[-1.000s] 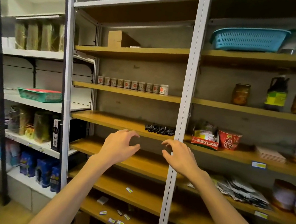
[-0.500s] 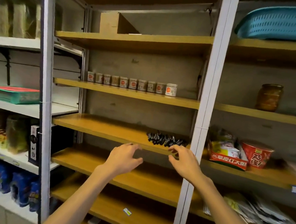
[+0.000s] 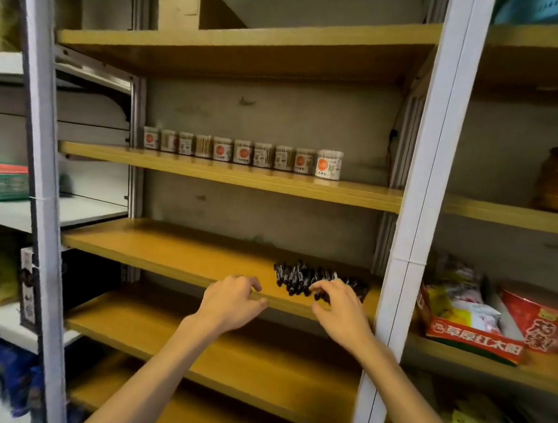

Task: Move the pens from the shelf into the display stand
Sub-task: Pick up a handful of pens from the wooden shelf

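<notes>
Fingers (image 3: 323,286) of the right hand (image 3: 341,312) curl over the near edge of the black pens (image 3: 301,277), hiding some; whether they grip one, can't tell. Left hand (image 3: 230,301) hovers loosely curled, holding nothing, at the shelf (image 3: 163,251) lip. Pens heaped by the right upright (image 3: 421,191); bare board stretches left.

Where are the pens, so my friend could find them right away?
Look at the wooden shelf under the row of little jars. At its right end, beside the white post, lies the pile of black pens: the only thing on that board.
</notes>
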Demonstrator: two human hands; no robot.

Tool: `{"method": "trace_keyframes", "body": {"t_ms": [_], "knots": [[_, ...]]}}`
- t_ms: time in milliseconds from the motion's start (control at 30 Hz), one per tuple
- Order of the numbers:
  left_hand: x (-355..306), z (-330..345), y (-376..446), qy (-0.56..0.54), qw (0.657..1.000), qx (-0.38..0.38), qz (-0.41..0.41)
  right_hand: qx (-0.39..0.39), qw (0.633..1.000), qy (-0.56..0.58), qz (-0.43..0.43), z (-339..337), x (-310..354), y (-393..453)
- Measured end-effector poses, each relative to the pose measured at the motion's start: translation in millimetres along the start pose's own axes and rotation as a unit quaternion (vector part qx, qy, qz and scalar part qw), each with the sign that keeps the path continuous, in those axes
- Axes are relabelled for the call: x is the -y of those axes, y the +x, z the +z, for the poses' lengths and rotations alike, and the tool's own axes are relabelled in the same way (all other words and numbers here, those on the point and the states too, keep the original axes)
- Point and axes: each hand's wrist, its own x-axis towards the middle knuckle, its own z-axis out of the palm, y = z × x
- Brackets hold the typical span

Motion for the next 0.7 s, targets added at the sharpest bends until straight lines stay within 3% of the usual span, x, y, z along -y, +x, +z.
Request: {"method": "trace_keyframes", "body": {"t_ms": [500, 700], "knots": [[-12, 66, 120, 0.049, 0.994, -0.02, -0.093, -0.02, 1.0, 0.019, 0.0, 44, -52, 100], [-15, 78, 158, 0.085, 0.988, 0.046, -0.117, -0.059, 0.998, 0.013, 0.028, 44, -54, 123]]}}
